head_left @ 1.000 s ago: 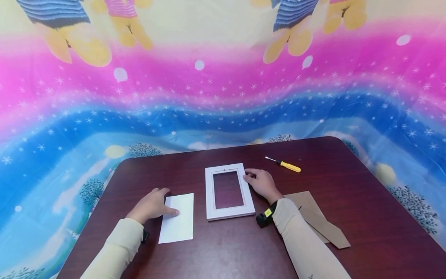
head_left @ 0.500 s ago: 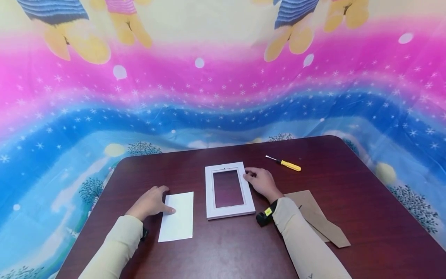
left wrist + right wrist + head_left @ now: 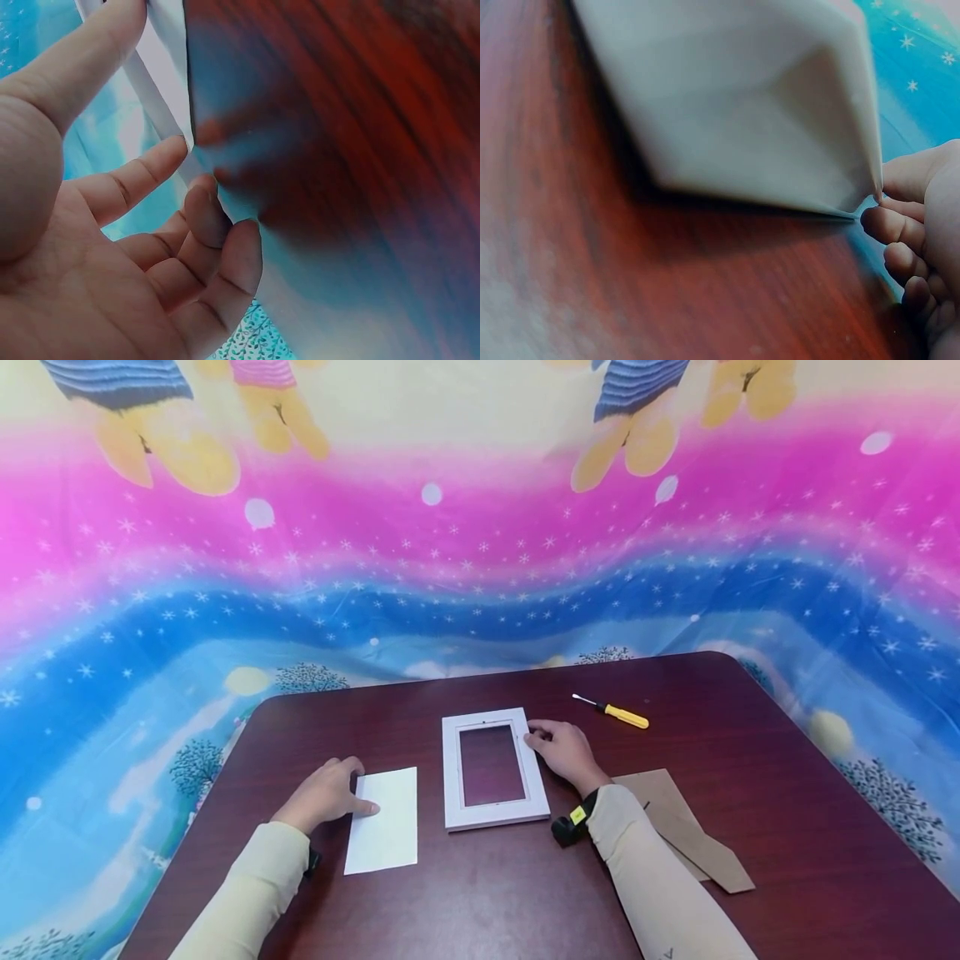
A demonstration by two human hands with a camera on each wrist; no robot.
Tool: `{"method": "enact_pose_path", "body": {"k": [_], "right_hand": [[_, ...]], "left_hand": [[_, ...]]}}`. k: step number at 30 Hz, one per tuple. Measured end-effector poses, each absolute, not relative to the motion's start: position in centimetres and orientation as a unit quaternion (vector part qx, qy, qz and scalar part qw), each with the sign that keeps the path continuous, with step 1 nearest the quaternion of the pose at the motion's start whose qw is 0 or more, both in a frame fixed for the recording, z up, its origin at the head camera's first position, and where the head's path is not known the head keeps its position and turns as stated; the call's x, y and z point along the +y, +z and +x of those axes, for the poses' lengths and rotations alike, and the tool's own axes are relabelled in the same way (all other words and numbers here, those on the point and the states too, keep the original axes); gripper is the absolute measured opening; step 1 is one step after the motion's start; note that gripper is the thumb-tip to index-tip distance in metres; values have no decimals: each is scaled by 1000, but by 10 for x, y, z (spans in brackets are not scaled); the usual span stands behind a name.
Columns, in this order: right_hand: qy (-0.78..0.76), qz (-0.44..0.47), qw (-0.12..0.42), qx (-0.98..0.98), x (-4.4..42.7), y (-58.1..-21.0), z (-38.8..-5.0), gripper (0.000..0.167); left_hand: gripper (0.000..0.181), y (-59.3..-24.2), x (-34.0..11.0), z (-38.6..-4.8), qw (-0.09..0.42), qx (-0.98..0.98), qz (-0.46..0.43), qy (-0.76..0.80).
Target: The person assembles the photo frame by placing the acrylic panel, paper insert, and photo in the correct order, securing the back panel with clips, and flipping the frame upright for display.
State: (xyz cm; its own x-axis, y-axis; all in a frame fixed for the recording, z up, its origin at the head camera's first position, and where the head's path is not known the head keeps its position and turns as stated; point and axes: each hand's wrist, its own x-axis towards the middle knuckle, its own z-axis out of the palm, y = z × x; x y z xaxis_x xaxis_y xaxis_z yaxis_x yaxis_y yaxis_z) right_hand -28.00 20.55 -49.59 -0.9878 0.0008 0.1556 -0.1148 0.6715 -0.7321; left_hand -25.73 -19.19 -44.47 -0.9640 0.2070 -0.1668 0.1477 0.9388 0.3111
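My left hand (image 3: pixel 322 793) is at the left edge of a white sheet of paper (image 3: pixel 390 827) in the head view. The thumb (image 3: pixel 112 34) lies over the sheet, and the index fingertip meets its corner (image 3: pixel 176 90) in the left wrist view. The other fingers curl below it, close to the glossy table. My right hand (image 3: pixel 567 752) pinches the right side of a white picture frame (image 3: pixel 495 817), whose opening shows the table. In the right wrist view, the thumb and index finger of that hand (image 3: pixel 922 225) meet at a corner of the blurred frame (image 3: pixel 720 127).
A yellow-handled screwdriver (image 3: pixel 626 717) lies beyond the right hand. A brown backing board (image 3: pixel 667 789) with an angled stand flap (image 3: pixel 712 860) lies partly behind the right forearm. The dark red table (image 3: pixel 480 902) ends in front of a patterned curtain (image 3: pixel 480 543).
The white sheet has shifted slightly away from the person, and the left thumb has drawn back toward its left edge. The right hand and the picture frame stay in place.
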Motion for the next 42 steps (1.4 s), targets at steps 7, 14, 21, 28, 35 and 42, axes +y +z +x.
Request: {"method": "enact_pose_path", "body": {"k": [7,14,21,28,35,42], "right_hand": [[404,31,73,-911,206,-496,-280,37],[401,28,68,-913,205,-497,-281,37],[401,28,66,-913,205,-497,-282,37],[402,29,65,-913,205,-496,-281,37],[402,31,66,-913,205,-495,-280,36],[397,32,73,-915,205,-496,-282,35]], "left_hand": [[72,-446,-192,-259,106,978,82,161],[77,-449,-188,-260,107,974,77,185],[76,-451,-183,-257,99,971,69,205],[74,-450,-182,-255,107,969,67,212],[89,-449,-181,-251,104,965,63,233],[92,-446,-182,-249,105,963,67,241]]}}
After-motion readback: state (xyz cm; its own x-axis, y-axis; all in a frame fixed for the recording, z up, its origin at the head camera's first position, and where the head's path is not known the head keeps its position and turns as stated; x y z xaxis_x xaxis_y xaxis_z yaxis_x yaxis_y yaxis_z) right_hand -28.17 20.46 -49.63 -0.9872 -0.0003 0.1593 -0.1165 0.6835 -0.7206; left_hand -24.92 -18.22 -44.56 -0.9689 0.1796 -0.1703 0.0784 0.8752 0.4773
